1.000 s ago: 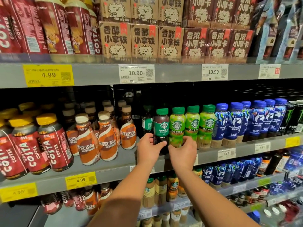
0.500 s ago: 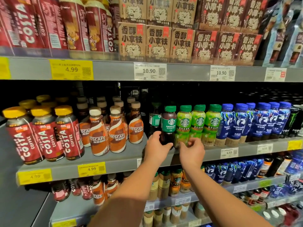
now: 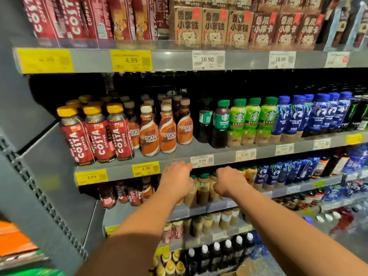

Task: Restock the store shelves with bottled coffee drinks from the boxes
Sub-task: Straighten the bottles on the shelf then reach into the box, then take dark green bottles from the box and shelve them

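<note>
**Released and empty-handed**

Left hand (image 3: 176,176) and right hand (image 3: 229,180) hang just below the edge of the middle shelf (image 3: 225,158), centre of the frame, fingers loosely curled and holding nothing. A second ago they were cupped around the dark coffee bottle (image 3: 220,124) with the green cap; now they've let go and dropped away. That bottle stands upright at the front of its row, just left of the light-green bottles (image 3: 253,120) and level with them. So this one looks placed. I'd guess it's back to the boxes next, though none is clearly in sight.
</note>
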Demonstrator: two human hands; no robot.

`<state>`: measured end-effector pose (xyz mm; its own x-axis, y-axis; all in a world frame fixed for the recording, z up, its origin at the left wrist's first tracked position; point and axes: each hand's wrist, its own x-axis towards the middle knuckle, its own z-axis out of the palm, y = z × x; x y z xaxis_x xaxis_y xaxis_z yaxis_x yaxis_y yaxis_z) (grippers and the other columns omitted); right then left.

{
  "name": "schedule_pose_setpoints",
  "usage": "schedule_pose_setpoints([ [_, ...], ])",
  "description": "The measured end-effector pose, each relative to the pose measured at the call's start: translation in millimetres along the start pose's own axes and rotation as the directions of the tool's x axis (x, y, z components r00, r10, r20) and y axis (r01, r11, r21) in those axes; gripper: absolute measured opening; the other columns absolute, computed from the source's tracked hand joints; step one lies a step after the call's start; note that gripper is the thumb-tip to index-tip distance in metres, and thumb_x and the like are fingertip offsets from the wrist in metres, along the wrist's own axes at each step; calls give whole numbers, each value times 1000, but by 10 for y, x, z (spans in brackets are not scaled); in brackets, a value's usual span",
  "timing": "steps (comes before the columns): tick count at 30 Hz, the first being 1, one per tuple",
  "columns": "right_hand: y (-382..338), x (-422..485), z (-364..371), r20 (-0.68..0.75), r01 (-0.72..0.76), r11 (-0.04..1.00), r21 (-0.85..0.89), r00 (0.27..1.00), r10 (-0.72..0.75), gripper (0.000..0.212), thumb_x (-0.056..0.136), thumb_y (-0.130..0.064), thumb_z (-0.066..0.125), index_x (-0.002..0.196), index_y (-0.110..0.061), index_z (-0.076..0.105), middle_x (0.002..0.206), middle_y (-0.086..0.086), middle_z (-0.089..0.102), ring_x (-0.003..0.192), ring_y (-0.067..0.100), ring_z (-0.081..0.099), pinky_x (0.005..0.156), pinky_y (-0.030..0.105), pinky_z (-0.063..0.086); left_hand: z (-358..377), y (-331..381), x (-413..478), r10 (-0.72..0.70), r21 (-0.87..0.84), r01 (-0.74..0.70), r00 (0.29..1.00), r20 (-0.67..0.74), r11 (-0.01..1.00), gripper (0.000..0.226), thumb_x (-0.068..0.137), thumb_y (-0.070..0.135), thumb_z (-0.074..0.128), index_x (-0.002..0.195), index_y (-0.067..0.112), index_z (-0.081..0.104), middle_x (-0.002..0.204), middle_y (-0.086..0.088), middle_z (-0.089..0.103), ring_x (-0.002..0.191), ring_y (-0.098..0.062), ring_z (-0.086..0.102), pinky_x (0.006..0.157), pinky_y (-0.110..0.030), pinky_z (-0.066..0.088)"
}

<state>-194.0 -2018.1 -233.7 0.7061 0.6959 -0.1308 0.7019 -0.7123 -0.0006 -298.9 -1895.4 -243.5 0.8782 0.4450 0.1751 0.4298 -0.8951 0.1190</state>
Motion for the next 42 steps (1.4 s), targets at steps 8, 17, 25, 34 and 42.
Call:
schedule_pose_setpoints([
  [8,-200,-641,269,-19,190,981,-41,982,-190,38,88,-23,54,122,-8,54,126,14,58,115,32,57,90,38,49,130,258,-882,-181,82,174,980,86,981,23,87,22,52,107,14,61,113,-11,63,108,-33,58,84,-40,49],
  [17,-138,-1376,1028,200,336,941,43,920,-338,26,87,-20,52,110,-9,59,118,13,60,108,31,59,81,35,49,655,772,-2021,-419,107,406,869,264,908,22,87,19,50,104,12,62,110,-10,63,102,-30,61,78,-37,49],
  [25,-164,-1726,2058,353,305,944,122,876,-329,30,92,-30,54,113,-9,59,116,10,60,105,30,61,74,32,45,1448,675,-2622,-408,55,426,809,423,903,21,87,21,50,103,14,62,107,-9,62,102,-30,59,79,-35,46],
  [34,-386,-1664,2855,522,110,985,134,837,-164,30,90,-24,50,114,-8,59,118,15,62,109,34,59,87,38,50,2282,199,-2868,-339,33,422,677,653,906,12,88,11,45,90,19,53,111,-9,59,118,-32,51,101,-49,41],
  [42,-585,-1450,3866,637,-113,970,216,770,-52,36,90,-27,55,120,-7,58,122,15,61,114,31,58,90,34,48,3364,-78,-2973,-367,-42,547,615,698,836,22,87,14,50,103,18,65,107,-7,65,100,-28,62,82,-40,53],
])
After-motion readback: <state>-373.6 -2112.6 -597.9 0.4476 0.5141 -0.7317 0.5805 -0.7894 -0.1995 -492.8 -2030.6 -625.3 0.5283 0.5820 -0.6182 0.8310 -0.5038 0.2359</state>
